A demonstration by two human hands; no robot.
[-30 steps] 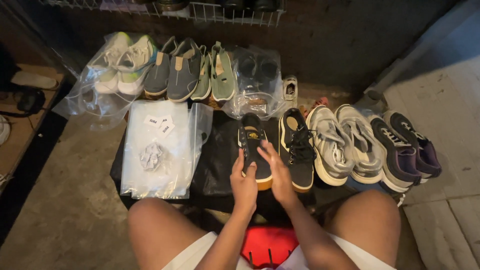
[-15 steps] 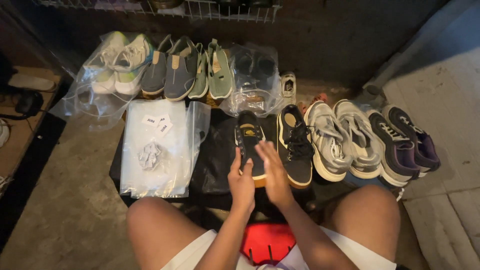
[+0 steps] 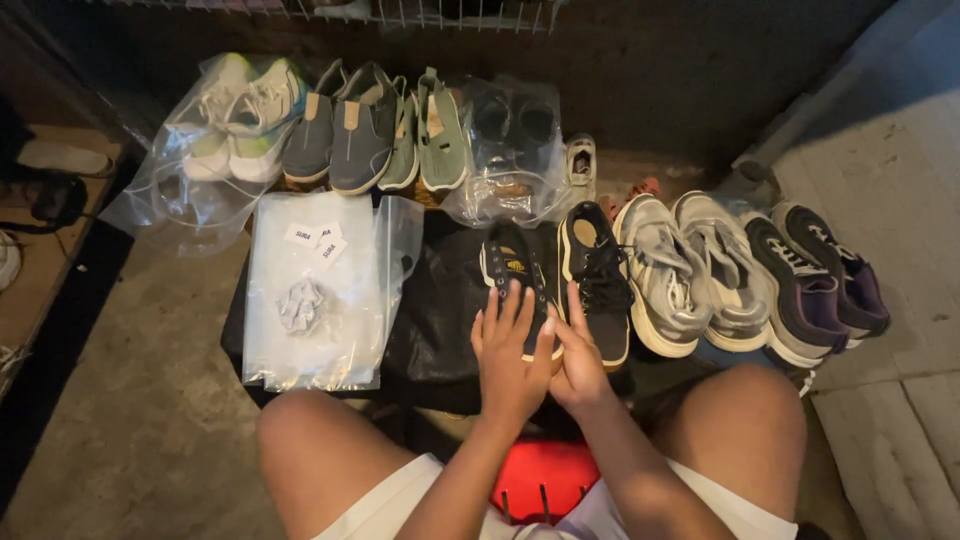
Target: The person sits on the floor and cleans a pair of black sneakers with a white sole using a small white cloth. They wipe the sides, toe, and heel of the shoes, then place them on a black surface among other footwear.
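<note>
Item 1: black sneaker w/ yellow insole logo point(image 3: 512, 262), lying on black sheet point(image 3: 440, 320), toe toward me, just beside its mate point(image 3: 596, 275) on the R. My left hand point(image 3: 510, 355) lies flat over its toe end, fingers spread, not clamped on anything. My right hand point(image 3: 578, 360) touches the same shoe's R edge, fingers loosely together, thumb against the L hand; no firm grasp visible. Item 2: grey sneaker pair point(image 3: 690, 270), R of the black pair. Item 3: purple-black pair point(image 3: 820, 280), far R. Item 4: clear plastic bag w/ crumpled paper inside point(image 3: 315, 295), L of black sheet. Back row: white-green pair in bag point(image 3: 240, 115), grey slip-ons point(image 3: 345, 135), green slip-ons point(image 3: 430, 135), dark pair in clear bag point(image 3: 510, 140). Red stool point(image 3: 545, 480) btw my knees.
</note>
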